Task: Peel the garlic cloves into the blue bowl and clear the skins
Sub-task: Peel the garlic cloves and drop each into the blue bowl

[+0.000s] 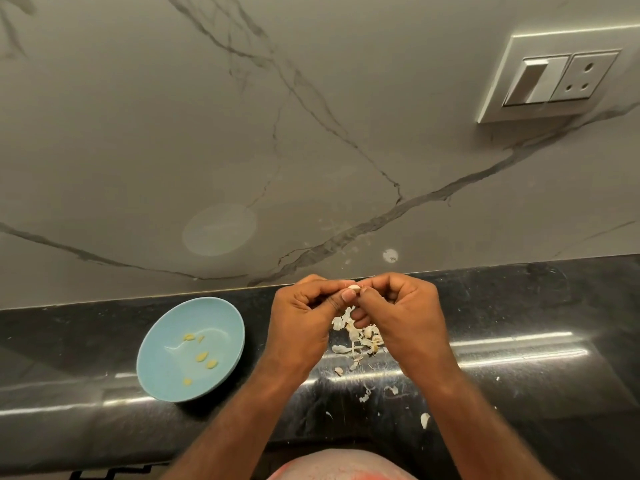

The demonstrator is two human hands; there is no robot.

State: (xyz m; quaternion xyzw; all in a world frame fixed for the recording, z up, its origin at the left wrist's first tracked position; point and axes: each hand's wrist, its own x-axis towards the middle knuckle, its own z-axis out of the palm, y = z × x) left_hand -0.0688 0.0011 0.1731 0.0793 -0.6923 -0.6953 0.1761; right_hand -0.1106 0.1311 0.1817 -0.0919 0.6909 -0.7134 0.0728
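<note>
Both the left hand (300,318) and right hand (401,315) pinch one garlic clove (354,288) right of the blue bowl (166,382); slipping, it could drop among the skins (360,339) below.

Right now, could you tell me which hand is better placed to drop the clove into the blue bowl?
Probably left: the left hand is nearer the blue bowl; right hand also pinches the clove.

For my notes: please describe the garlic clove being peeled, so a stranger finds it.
On the black counter, right of the blue bowl, the left hand and right hand meet. The pale clove is pinched between them, unlike the skins lying below.
</note>
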